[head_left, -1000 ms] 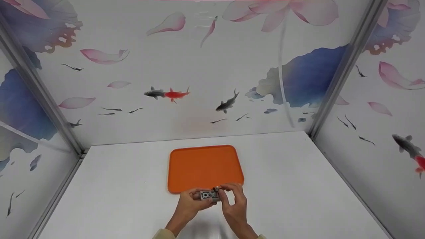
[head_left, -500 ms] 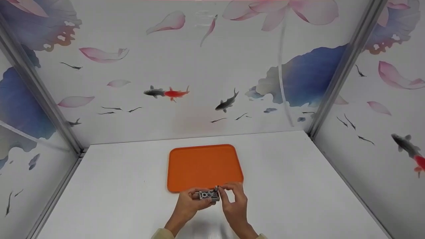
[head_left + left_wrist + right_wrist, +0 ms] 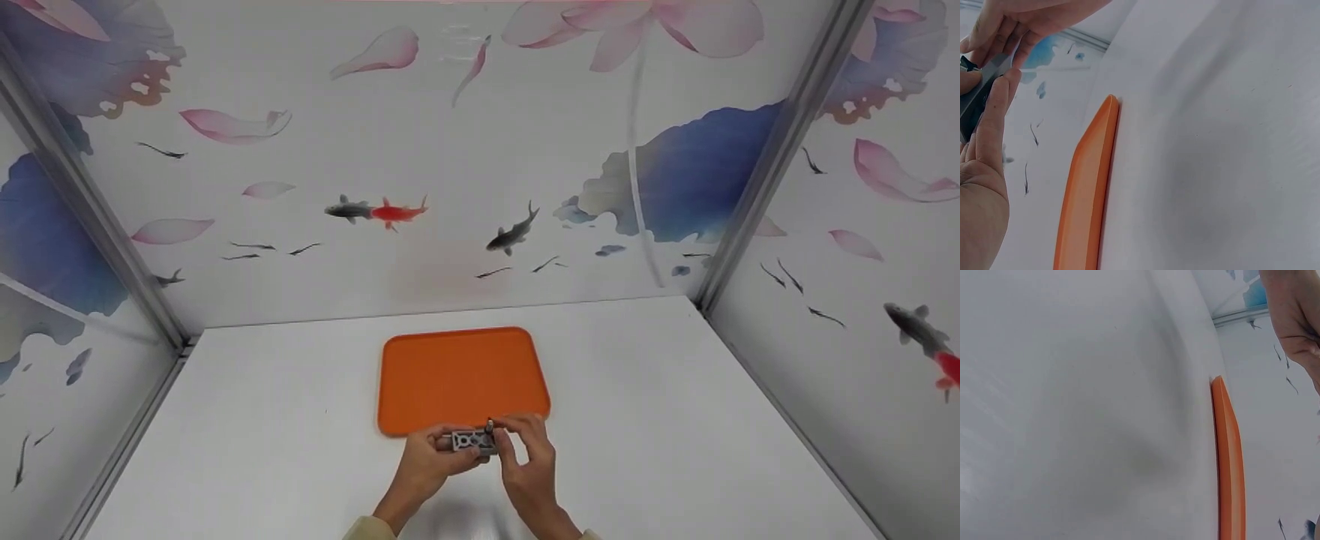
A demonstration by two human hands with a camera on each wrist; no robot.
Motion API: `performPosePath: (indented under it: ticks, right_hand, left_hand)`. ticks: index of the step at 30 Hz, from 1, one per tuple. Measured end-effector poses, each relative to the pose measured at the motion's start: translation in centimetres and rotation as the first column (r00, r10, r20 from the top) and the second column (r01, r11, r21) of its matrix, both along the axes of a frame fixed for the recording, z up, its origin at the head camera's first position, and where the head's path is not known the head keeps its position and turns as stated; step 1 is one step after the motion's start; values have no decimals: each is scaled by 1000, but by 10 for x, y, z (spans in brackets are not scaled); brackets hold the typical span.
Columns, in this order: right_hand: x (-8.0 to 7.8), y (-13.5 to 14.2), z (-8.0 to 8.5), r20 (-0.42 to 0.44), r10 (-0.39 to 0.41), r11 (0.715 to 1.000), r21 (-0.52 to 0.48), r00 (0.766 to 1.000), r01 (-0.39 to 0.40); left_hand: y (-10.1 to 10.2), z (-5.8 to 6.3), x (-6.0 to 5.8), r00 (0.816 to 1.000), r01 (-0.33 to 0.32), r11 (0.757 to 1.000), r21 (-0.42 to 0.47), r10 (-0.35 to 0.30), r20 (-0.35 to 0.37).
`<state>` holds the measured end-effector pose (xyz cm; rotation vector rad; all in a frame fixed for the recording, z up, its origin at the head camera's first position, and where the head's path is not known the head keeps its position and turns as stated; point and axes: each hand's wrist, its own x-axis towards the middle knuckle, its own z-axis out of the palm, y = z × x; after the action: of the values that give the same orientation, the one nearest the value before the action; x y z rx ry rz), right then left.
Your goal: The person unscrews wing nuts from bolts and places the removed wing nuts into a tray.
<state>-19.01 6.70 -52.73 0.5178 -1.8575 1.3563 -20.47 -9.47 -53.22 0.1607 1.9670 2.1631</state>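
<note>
Just in front of the orange tray, my left hand (image 3: pixel 431 461) grips a small grey metal block (image 3: pixel 466 441) with round holes in its face. Its thumb lies on the near side, fingers behind. At the block's right end stands a small dark metal piece (image 3: pixel 490 426), too small to identify. My right hand (image 3: pixel 531 461) pinches at this piece with thumb and index finger. From the left wrist, the block (image 3: pixel 985 93) shows partly between the left hand (image 3: pixel 985 152) and the right hand (image 3: pixel 1030 19). Only part of a hand (image 3: pixel 1297 320) enters the right wrist view; the block is hidden there.
An orange tray (image 3: pixel 463 375) with a raised rim lies flat on the white table (image 3: pixel 300 420), just beyond the hands. White panels (image 3: pixel 450 150) printed with fish and petals enclose the table at the back and sides, with metal posts (image 3: pixel 161 300) at the corners.
The small metal piece at the block's right end has turned slightly and now stands more upright. My right hand has shifted a little with it; the left hand and block stay nearly still.
</note>
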Motion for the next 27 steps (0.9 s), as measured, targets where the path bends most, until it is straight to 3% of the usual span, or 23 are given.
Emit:
performPosePath:
  ticks: [27]
  right_hand:
    - [-2,0,-1,-13,-1,1000,-15,1000,1]
  left_hand:
    - [2,-2,-1,1000,7,1000,7,-7,-10]
